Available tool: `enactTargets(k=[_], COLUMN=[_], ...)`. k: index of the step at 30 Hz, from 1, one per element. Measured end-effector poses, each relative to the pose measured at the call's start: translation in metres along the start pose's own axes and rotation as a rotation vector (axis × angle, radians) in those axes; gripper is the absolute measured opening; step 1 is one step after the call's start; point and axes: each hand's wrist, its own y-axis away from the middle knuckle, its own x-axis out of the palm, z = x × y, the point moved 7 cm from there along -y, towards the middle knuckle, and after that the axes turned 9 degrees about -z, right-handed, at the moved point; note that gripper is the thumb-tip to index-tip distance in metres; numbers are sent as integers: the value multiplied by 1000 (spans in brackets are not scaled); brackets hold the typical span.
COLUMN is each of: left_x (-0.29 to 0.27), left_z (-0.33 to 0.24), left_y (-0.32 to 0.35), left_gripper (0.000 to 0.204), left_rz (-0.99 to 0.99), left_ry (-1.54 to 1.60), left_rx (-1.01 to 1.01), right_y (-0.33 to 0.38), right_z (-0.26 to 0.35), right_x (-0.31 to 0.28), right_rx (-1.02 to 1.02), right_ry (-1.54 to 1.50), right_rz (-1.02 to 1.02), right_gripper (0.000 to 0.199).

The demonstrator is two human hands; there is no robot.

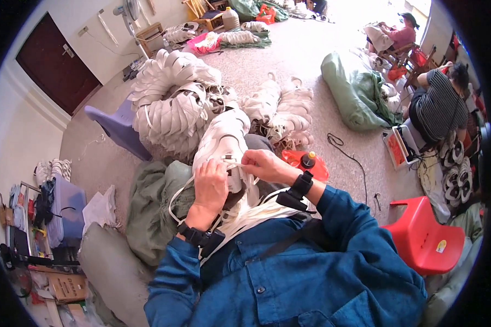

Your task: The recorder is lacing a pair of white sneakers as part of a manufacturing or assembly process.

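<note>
A row of nested white shoe uppers [222,133] lies in front of me, its near end between my hands. My left hand [211,184] rests closed over the left side of the nearest upper, gripping its edge by the eyelets. A flat white shoelace [233,163] runs across the eyelet area into the pinched fingers of my right hand [263,164]. Loose white laces [256,213] lie in a bundle across my lap. The left fingertips are partly hidden against the upper.
A large pile of white uppers [172,103] rests on a purple chair [116,124]. More uppers [293,114] lie ahead. A dark bottle [308,159] stands by a red bag. At right are a red stool [428,237], green sacks [350,101] and two seated people.
</note>
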Motion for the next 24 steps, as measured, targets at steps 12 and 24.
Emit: enactTargets(k=[12, 24], left_x=[-28, -104], left_z=[-21, 3], left_y=[-4, 175], left_gripper=[10, 17], left_rz=[87, 624], left_ry=[-62, 32], left_rx=[175, 56], right_y=[-3, 0], right_z=[9, 2], right_x=[11, 16], right_rx=[-92, -45], right_ry=[349, 215], right_rz=[-180, -179], right_gripper=[24, 24])
